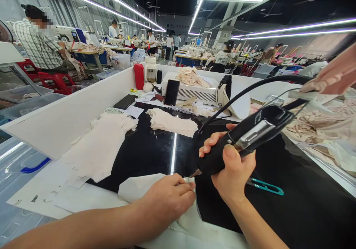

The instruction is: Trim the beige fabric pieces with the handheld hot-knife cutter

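My right hand (232, 174) is wrapped round a black corded handheld tool (251, 132) with a metal strip on its side. The tool's pointed metal tip (196, 173) is angled down beside the fingertips of my left hand (172, 199). Closed in a pinch, that left hand holds the edge of a white fabric piece (136, 186) on the black tabletop (155, 156). Its fingers partly cover the spot where tip and fabric meet, so whether they touch cannot be seen. Thread snips with a teal handle (268, 187) lie just right of my right wrist.
Cream fabric pieces are stacked at left (101, 145) and behind (172, 122). A phone (171, 92) leans against a white vented box (191, 87). The tool's black cable (250, 87) arches to the right, near heaped beige fabric (325, 123). A white partition (72, 111) borders the table.
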Motion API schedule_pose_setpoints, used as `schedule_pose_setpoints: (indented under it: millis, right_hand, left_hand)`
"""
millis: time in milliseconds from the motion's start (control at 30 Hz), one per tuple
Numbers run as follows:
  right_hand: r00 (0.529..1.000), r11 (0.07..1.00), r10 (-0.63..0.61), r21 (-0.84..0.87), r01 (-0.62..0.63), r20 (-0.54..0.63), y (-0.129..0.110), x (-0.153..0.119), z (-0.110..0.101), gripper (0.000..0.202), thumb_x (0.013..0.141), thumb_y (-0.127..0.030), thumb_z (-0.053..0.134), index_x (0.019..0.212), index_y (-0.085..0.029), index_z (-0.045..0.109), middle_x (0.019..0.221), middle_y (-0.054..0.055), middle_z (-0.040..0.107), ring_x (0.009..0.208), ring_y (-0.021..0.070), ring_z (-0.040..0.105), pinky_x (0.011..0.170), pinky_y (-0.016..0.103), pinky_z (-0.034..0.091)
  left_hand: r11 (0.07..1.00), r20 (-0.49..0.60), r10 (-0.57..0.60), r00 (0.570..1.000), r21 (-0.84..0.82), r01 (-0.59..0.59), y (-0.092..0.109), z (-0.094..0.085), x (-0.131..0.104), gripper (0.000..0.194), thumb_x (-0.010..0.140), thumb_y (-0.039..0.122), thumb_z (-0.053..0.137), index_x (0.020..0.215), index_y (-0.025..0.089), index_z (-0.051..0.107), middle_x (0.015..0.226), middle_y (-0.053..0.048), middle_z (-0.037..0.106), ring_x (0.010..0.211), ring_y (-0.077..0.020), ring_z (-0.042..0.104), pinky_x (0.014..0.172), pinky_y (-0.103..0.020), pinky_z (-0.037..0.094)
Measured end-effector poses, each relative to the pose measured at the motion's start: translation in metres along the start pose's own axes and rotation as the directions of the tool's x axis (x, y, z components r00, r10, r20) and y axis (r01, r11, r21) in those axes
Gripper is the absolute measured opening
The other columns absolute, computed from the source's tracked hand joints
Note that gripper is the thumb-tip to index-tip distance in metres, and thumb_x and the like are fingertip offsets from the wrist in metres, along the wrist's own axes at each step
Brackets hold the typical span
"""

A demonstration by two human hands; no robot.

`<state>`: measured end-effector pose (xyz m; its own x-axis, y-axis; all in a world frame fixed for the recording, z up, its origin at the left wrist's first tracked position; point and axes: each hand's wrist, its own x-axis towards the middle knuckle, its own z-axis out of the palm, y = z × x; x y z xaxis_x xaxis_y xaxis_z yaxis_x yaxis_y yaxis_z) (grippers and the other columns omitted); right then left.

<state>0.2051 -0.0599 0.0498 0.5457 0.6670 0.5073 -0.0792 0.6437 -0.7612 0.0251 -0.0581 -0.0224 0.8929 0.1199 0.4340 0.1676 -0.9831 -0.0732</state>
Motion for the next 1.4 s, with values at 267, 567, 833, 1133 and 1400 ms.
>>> schedule_pose_setpoints:
  millis: [267,567,833,1133,1400]
  right_hand:
    - [1.0,0.999,-0.014,-0.038,0.015,0.028,0.002,-0.001,-0.001,0.044,0.093,-0.045,0.091,0.127,-0.032,0.066,0.088,-0.005,0.068,0.066,0.0156,0.066,0.056,0.029,0.06]
    - [0.997,0.997,-0.055,-0.057,0.058,0.055,-0.006,0.005,-0.003,0.045,0.092,-0.049,0.094,0.123,-0.03,0.066,0.089,-0.004,0.075,0.063,0.0157,0.069,0.057,0.031,0.062]
    - [0.999,0.997,-0.048,-0.062,0.048,-0.005,-0.034,0.005,-0.019,0.041,0.089,-0.045,0.097,0.116,-0.03,0.072,0.083,-0.006,0.073,0.056,0.0159,0.069,0.051,0.031,0.062]
    - [1.0,1.0,0.012,-0.011,-0.013,-0.022,-0.045,-0.015,-0.024,0.047,0.083,-0.046,0.102,0.117,-0.029,0.074,0.079,-0.005,0.076,0.055,0.0169,0.07,0.049,0.03,0.063]
    - [0.999,0.999,0.033,0.012,-0.033,0.007,-0.05,-0.026,-0.024,0.05,0.083,-0.049,0.103,0.119,-0.03,0.075,0.081,-0.005,0.074,0.056,0.0162,0.07,0.05,0.029,0.064]
  left_hand:
    - [1.0,-0.003,-0.005,1.0,-0.019,0.005,0.0,0.001,0.0,0.025,0.115,-0.002,0.055,0.102,0.015,0.069,0.107,-0.005,0.081,0.105,-0.0148,0.079,0.1,-0.028,0.061]
    - [0.998,-0.023,-0.018,1.0,-0.057,0.016,-0.005,0.008,0.0,0.028,0.116,0.0,0.051,0.1,0.016,0.067,0.106,-0.005,0.079,0.099,-0.0148,0.077,0.094,-0.03,0.06]
    - [0.986,-0.008,-0.161,0.987,-0.035,0.161,-0.039,-0.016,-0.003,0.021,0.123,0.018,0.053,0.123,0.016,0.074,0.134,-0.009,0.082,0.107,-0.0202,0.075,0.098,-0.036,0.061]
    - [0.99,-0.077,-0.138,0.987,-0.006,0.138,-0.031,-0.034,-0.012,0.026,0.124,0.022,0.052,0.133,0.013,0.075,0.142,-0.011,0.082,0.13,-0.0228,0.074,0.116,-0.039,0.059]
    - [0.995,-0.065,0.033,0.997,-0.096,-0.039,0.0,-0.023,-0.005,0.021,0.123,0.028,0.061,0.135,0.016,0.072,0.122,-0.008,0.082,0.117,-0.0218,0.077,0.105,-0.036,0.062]
